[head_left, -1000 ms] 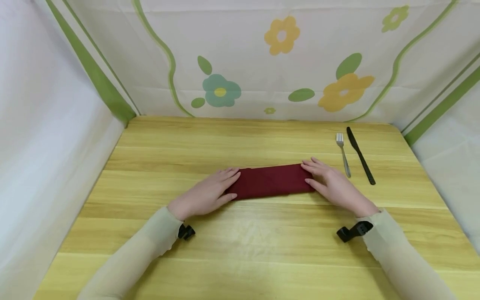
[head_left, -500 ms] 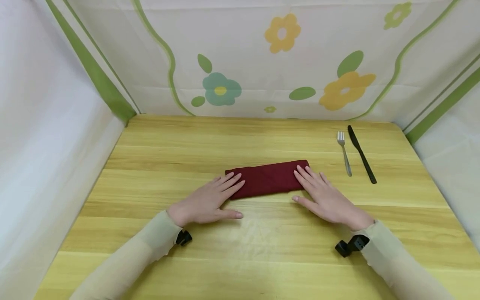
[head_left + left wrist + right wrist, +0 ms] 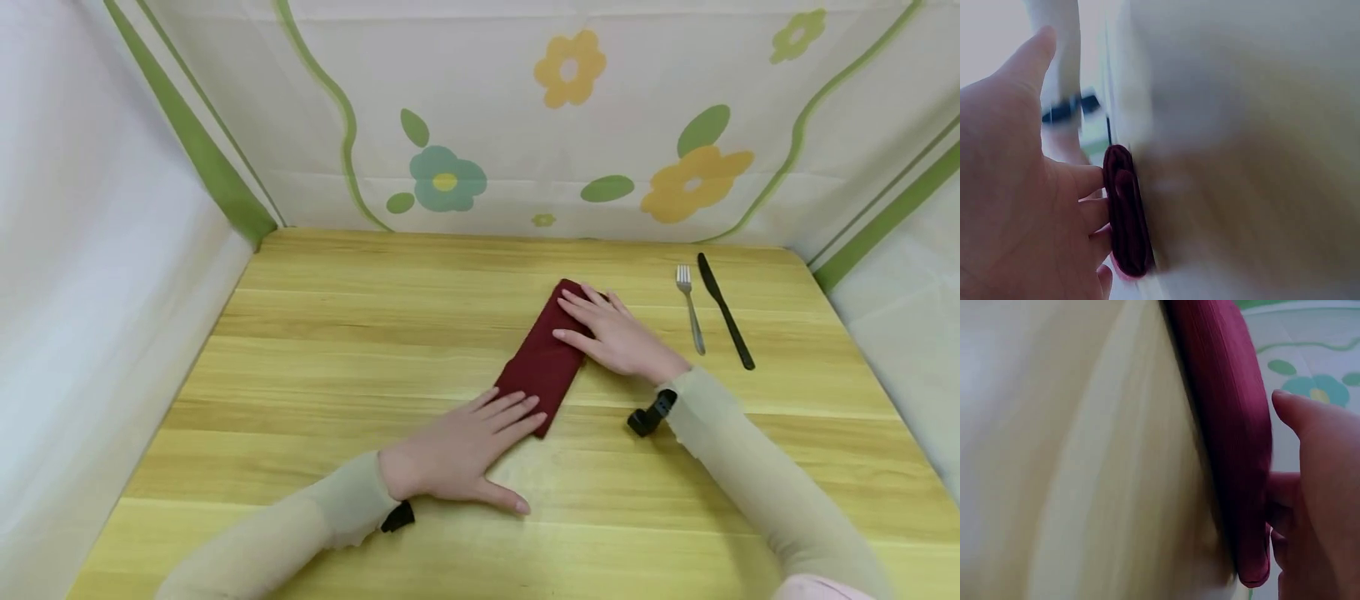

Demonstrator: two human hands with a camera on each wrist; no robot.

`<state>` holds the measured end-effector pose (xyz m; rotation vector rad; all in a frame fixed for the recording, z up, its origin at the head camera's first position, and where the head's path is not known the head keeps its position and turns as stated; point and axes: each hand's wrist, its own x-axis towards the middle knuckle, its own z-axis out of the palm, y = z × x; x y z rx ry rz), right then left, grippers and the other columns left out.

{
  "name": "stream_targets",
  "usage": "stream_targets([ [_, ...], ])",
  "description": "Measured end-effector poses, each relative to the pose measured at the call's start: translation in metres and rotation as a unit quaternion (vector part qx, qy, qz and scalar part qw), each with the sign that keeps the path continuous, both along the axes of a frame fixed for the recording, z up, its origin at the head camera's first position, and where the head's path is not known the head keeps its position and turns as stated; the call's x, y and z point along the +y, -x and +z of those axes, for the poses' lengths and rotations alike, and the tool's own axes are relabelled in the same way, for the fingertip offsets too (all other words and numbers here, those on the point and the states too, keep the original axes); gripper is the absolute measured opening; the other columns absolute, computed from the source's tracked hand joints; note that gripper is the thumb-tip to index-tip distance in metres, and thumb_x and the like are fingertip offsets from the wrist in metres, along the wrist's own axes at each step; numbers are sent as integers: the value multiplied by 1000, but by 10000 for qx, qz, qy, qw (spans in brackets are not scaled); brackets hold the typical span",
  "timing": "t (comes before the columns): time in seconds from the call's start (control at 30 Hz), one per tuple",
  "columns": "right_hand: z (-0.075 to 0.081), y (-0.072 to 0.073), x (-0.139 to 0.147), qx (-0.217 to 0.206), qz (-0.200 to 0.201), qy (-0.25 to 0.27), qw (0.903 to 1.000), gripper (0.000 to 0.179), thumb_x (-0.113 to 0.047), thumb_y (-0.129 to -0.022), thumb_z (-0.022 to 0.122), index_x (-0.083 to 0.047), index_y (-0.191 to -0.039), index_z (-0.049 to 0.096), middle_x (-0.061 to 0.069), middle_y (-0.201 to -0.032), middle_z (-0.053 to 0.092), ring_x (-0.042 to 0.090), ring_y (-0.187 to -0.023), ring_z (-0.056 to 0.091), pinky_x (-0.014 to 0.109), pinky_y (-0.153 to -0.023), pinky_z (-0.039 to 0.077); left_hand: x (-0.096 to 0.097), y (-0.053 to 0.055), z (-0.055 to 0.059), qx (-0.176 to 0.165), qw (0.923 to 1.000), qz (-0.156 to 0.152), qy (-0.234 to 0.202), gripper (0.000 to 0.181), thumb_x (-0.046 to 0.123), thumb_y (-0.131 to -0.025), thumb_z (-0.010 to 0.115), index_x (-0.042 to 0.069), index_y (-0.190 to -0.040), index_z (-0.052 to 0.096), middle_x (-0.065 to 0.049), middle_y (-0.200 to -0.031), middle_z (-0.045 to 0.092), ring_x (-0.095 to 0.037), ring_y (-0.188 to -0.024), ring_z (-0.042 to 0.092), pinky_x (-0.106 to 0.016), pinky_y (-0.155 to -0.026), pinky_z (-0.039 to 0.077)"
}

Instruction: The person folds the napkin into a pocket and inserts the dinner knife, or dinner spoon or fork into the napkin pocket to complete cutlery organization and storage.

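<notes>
A dark red folded cloth (image 3: 542,358) lies slantwise on the wooden table, its far end toward the right. My left hand (image 3: 468,446) rests straight fingers on its near end, thumb spread out over the wood. On the far end lie the fingers of my right hand (image 3: 611,333), with the thumb on the cloth's right part. In the left wrist view the rolled layers at the end of the cloth (image 3: 1127,212) show beside the fingertips. The right wrist view has the thick long edge of the cloth (image 3: 1229,425) next to my right hand (image 3: 1322,494).
To the right of the cloth a fork (image 3: 690,308) and a black knife (image 3: 725,312) lie on the table (image 3: 337,333). A white curtain with printed flowers (image 3: 510,117) hangs behind the table, and white fabric (image 3: 97,275) borders it on the left.
The cloth has turned from lying crosswise to a steep slant. My right hand has moved away from me with its far end, while my left hand has come nearer with the other.
</notes>
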<state>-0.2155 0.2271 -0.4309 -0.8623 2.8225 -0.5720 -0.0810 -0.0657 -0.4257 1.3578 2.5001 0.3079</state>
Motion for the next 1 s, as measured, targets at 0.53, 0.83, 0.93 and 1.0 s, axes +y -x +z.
stream_targets([
  [0.53,13,0,-7,-17,-5,316,9995,80,-56,-101,57,-8,-160,32,12,-166,22,35,-153,8,55,-121,9,15,15,9,279,9991,-184,-263,88,70,-100,42,14,-164,18,-5,-169,12,-21,-154,8,-40,-123,4],
  [0.83,-2,-9,8,-174,-18,-89,9998,90,-60,-100,55,-3,-161,23,15,-167,16,36,-153,11,52,-121,11,12,25,1,857,9949,-247,479,59,38,-112,38,11,-163,23,-7,-168,15,-23,-154,11,-41,-123,11],
  [0.93,-4,-5,8,-193,-49,-130,9997,90,-61,-100,55,-4,-162,22,15,-167,16,35,-153,11,52,-122,10,15,26,-1,870,9949,-215,473,59,37,-112,37,11,-163,23,-7,-169,14,-23,-154,10,-41,-123,11],
  [1.0,-4,-2,6,-224,-38,-121,9997,90,-61,-100,55,-5,-162,22,15,-167,16,35,-153,10,53,-122,10,16,28,-2,928,9943,-189,490,59,38,-112,37,11,-163,22,-8,-169,14,-24,-154,10,-42,-123,12],
])
